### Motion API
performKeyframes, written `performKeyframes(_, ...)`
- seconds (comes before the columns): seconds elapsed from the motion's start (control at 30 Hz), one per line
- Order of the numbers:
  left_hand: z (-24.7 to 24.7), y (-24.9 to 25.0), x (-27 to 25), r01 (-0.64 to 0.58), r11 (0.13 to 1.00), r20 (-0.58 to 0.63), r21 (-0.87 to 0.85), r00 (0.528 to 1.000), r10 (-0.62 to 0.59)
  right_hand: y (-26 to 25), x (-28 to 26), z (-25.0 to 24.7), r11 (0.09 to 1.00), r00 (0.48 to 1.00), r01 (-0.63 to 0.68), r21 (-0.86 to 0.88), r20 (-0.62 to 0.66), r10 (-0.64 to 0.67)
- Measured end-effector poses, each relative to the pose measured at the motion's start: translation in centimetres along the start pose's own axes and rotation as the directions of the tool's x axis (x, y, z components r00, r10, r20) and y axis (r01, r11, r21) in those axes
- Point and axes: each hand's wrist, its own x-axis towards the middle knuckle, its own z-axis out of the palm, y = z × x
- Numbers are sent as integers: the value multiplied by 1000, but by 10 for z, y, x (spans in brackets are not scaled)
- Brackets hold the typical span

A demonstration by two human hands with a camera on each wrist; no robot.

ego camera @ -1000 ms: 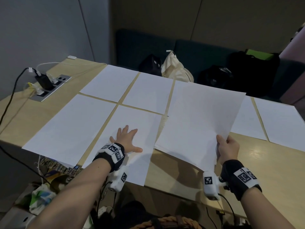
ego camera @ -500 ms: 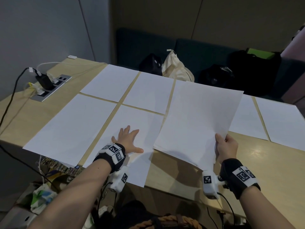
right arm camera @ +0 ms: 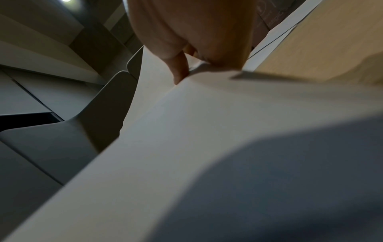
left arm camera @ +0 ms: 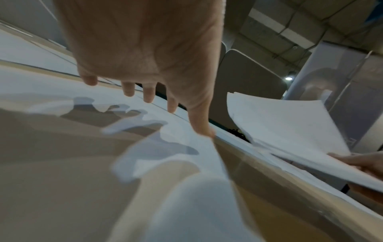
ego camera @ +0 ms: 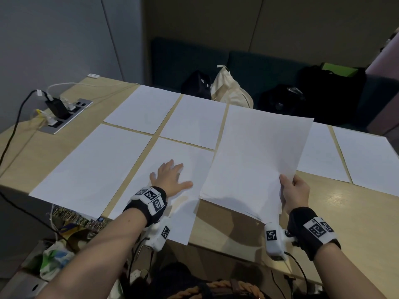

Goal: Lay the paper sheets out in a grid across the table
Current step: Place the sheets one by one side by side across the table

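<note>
Several white paper sheets lie in two rows on the wooden table [ego camera: 356, 223]. My left hand [ego camera: 170, 180] lies flat, fingers spread, on the near middle sheet [ego camera: 179, 160], whose front end hangs over the table edge. In the left wrist view the left hand [left arm camera: 145, 78] has straight fingers [left arm camera: 149, 96] touching that sheet [left arm camera: 176, 147]. My right hand [ego camera: 294, 193] pinches the near right corner of a paper stack [ego camera: 257, 160] held tilted above the table. In the right wrist view the thumb [right arm camera: 180, 68] of my right hand presses on the stack [right arm camera: 186, 131].
A power socket panel [ego camera: 64, 115] with plugs and cables sits at the table's far left. Bags [ego camera: 231, 91] lie on the dark bench behind the table. Two more sheets [ego camera: 371, 158] lie at the right. Bare table shows in front of them.
My left hand has slid slightly forward on the near middle sheet. The stack in my right hand has shifted a little left and lower.
</note>
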Motion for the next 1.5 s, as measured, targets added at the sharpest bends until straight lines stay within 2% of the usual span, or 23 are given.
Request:
performKeyframes(0.1,-8,25,2,-84,979,-90,-188,994,68,-2,-6,3,1000,996,-10,-8,88,10)
performKeyframes(0.2,-15,55,1,-125,860,-59,-495,992,110,-2,-10,3,999,982,-35,-40,184,42)
performKeyframes(0.27,-18,70,-2,-132,797,-77,-589,991,107,-2,-10,0,998,975,-45,-46,216,54)
performKeyframes(0.33,-18,77,-4,-108,738,-104,-666,993,52,-3,-10,-6,998,971,-53,-34,230,59)
performKeyframes(0.43,-16,84,-6,-85,655,-108,-751,994,5,-4,-9,-17,999,973,-46,-29,224,51)
performKeyframes(0.63,-7,100,-14,-43,504,-63,-863,998,-23,-1,-5,-39,1000,994,-19,16,104,17)
performKeyframes(0.77,5,111,-14,-34,562,-49,-826,999,-11,0,-2,-55,998,999,-26,55,41,24)
performKeyframes(0.87,19,113,-13,-9,543,-38,-840,998,-42,-4,3,-72,999,996,31,26,-89,-29)
performKeyframes(0.93,30,112,-12,16,591,-31,-806,997,-69,-4,11,-88,998,985,60,-14,-164,-62)
performKeyframes(1.03,48,109,-15,54,767,-34,-639,995,-98,-6,20,-110,996,971,70,-61,-223,-82)
performKeyframes(1.1,60,109,-17,41,842,-61,-539,994,-87,-8,24,-121,995,967,71,-66,-241,-85)
performKeyframes(1.37,75,105,-14,-23,957,-123,-290,992,-14,-12,32,-141,994,955,105,-13,-277,-105)
performKeyframes(1.5,76,117,-16,-76,997,-241,2,968,74,-10,34,-149,996,952,85,-41,-292,-94)
